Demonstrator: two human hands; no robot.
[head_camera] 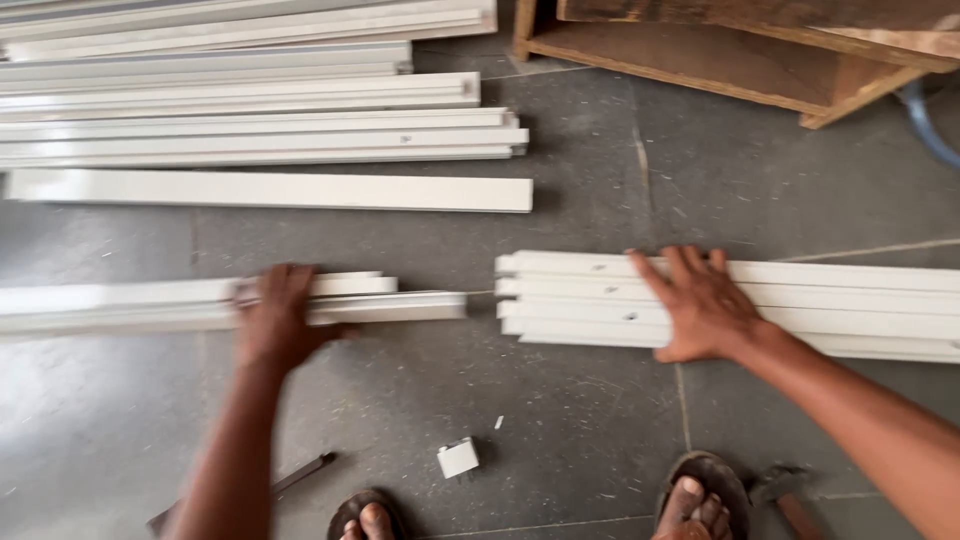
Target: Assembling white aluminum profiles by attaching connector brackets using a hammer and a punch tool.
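Note:
My left hand rests palm down on a small bundle of white plastic strips lying on the grey floor at the left; the hand is blurred. My right hand lies flat, fingers spread, on a second bundle of white strips at the right, near its left end. The two bundles lie end to end with a short gap between them. Neither hand grips anything.
A single wide white strip and a stack of more strips lie further back. A wooden frame stands at top right. A small white block, a dark bar, a hammer and my sandalled feet are near the bottom.

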